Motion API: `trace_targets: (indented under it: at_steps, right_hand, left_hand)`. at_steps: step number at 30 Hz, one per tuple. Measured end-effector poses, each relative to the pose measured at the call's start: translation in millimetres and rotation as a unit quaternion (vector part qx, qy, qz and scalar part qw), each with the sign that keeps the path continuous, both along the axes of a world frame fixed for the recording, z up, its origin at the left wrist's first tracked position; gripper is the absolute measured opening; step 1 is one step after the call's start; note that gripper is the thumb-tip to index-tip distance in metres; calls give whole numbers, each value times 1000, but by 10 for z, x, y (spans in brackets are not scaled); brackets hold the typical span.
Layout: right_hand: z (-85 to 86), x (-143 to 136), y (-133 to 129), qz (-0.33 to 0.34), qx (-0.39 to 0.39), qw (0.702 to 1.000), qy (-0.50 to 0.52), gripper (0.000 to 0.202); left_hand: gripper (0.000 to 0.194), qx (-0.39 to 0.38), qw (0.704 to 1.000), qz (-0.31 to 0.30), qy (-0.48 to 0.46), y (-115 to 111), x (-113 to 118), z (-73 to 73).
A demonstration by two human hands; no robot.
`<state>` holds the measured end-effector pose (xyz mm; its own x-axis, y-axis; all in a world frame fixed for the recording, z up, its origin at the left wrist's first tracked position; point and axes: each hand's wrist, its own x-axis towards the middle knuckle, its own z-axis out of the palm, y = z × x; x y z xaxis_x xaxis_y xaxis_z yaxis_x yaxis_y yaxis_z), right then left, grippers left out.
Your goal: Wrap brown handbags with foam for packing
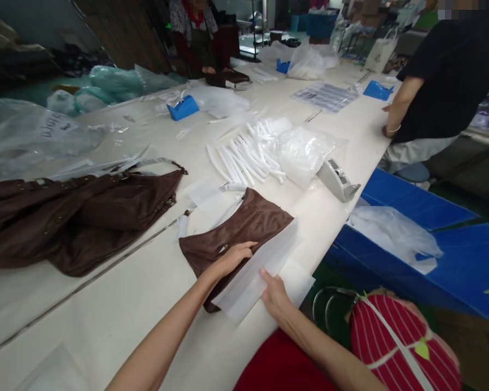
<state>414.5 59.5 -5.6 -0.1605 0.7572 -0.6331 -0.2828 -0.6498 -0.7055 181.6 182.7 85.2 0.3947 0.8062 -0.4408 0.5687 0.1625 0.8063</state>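
Low in the middle of the frame, the left hand (pixel 232 256) presses flat on the folded brown garment (pixel 238 231) to keep it still. The right hand (pixel 274 296) pinches the white sheet (pixel 257 274) lying over it on the counter (pixel 118 304).

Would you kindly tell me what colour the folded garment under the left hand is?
The folded garment is dark brown, seen clearly in the head view, under the left hand.
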Motion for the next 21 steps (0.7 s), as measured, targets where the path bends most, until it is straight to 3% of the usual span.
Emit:
trace_targets:
  at_steps: [4, 7, 10, 13, 16, 18, 21]
  right_hand:
    - [-13, -248, 12, 30, -23, 999, -8, 39]
    - [12, -429, 119, 58, -31, 998, -18, 36]
    - [80, -446, 228, 107, -47, 993, -35, 42]
    - [181, -312, 341, 220, -81, 966, -113, 44]
    - [273, -264, 563, 306, 5, 944, -122, 37]
    - [290, -374, 767, 303, 71, 948, -59, 36]
    - [246, -604, 1003, 271, 72, 960, -17, 52]
  left_hand:
    - [59, 17, 998, -13, 60, -31, 88, 46]
    - [57, 85, 985, -24, 149, -116, 177, -56]
    - [53, 150, 969, -13, 195, -216, 223, -288]
    - [58, 218, 950, -24, 222, -289, 197, -577]
    - [65, 237, 941, -21, 239, -368, 161, -829]
    - [70, 242, 940, -15, 241, -445, 162, -964]
    - [77, 290, 926, 11, 243, -583, 199, -1173]
